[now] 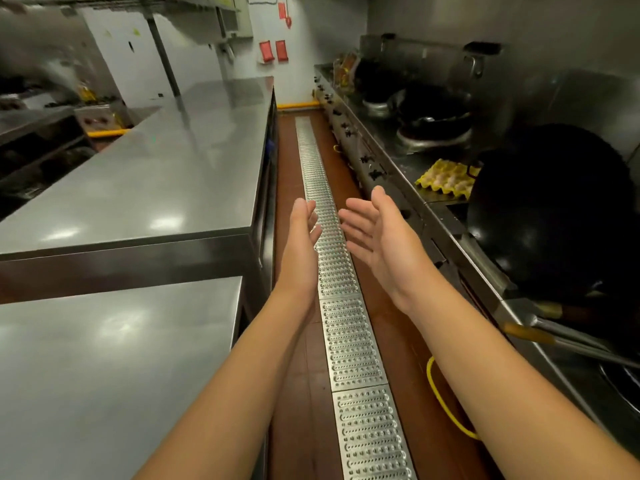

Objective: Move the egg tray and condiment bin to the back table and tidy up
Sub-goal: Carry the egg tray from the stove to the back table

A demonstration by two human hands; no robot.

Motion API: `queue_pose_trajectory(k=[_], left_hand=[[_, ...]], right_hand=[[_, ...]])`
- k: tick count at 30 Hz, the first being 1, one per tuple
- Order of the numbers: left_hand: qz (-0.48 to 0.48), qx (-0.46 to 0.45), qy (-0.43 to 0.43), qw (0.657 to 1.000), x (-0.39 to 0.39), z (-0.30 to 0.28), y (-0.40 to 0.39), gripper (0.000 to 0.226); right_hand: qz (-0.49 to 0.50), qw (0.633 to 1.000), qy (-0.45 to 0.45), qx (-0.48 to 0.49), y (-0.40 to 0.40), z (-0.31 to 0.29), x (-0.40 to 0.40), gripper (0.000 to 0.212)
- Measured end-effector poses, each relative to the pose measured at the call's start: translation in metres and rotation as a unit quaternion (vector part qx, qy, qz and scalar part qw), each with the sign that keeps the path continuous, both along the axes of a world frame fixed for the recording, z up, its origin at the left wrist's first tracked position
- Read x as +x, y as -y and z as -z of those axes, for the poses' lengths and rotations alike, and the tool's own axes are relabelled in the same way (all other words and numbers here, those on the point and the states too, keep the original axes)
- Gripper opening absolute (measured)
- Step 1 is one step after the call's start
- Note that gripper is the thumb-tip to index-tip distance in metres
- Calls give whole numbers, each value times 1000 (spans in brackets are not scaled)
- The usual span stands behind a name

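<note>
A yellow egg tray (446, 177) with several pale eggs lies on the steel cooking range (391, 147) at the right, between two woks. My left hand (302, 237) and my right hand (377, 233) are held out over the aisle, palms facing each other, fingers spread, holding nothing. The right hand is left of and nearer to me than the egg tray, not touching it. No condiment bin is clearly visible.
A long steel table (166, 174) runs along the left. A large black wok (554, 216) sits on the range at right, another wok (433, 116) farther back. A metal floor drain grate (332, 271) runs down the brown aisle. A yellow hose (446, 403) hangs by the range.
</note>
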State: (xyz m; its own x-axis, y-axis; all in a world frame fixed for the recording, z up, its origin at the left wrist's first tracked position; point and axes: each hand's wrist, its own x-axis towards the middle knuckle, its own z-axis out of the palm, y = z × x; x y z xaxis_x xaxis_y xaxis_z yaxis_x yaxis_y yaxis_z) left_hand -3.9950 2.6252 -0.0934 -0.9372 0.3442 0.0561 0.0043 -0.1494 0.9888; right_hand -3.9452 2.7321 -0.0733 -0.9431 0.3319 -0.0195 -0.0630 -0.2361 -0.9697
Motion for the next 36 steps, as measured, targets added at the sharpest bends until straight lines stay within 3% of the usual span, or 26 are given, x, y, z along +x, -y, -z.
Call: queue_pose_trajectory(k=[13,27,32,36], left_hand=[[46,-30,4,998,-138,0,-115,61],[2,-47,39,998,-310,19,-176,45],[14,-43,32,998,-391,26,-184,69],[40,-38,41,998,-448,25,-194,71]], right_hand=[[54,998,5,-32,-118,4,-119,59],[9,999,31,-17,-192,34,-307,59],[39,999,37,4,-200,35,-380,57],[64,997,43,2,-204,28,-433,56]])
